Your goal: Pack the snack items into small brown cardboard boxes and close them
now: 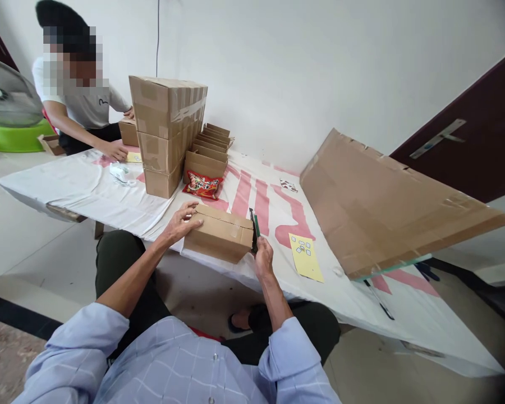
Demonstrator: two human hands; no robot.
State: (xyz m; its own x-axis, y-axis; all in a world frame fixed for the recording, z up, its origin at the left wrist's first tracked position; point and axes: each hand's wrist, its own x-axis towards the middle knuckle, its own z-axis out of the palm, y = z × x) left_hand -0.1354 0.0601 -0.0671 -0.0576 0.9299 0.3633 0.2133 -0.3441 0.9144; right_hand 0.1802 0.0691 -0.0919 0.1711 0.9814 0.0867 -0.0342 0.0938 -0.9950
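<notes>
A closed brown cardboard box point(219, 231) lies at the front edge of the cloth-covered table. My left hand point(184, 222) grips its left end, fingers over the top edge. At the right end of the box, my right hand point(264, 257) is wrapped round a black and green stapler point(255, 224), whose long arms point up and away from me. The stapler stands against the box's end; its lower part is hidden in my fingers. Just behind the box lies a red snack packet point(202, 186). To the right is a yellow sheet point(306, 257) with small drawn shapes.
Taped boxes point(160, 134) are stacked at left, beside a row of open cartons point(212, 146). A large cardboard sheet point(387, 196) leans at right near a pen point(379, 300). Across the table sits a co-worker point(84, 109), with a fan point(10, 95) behind.
</notes>
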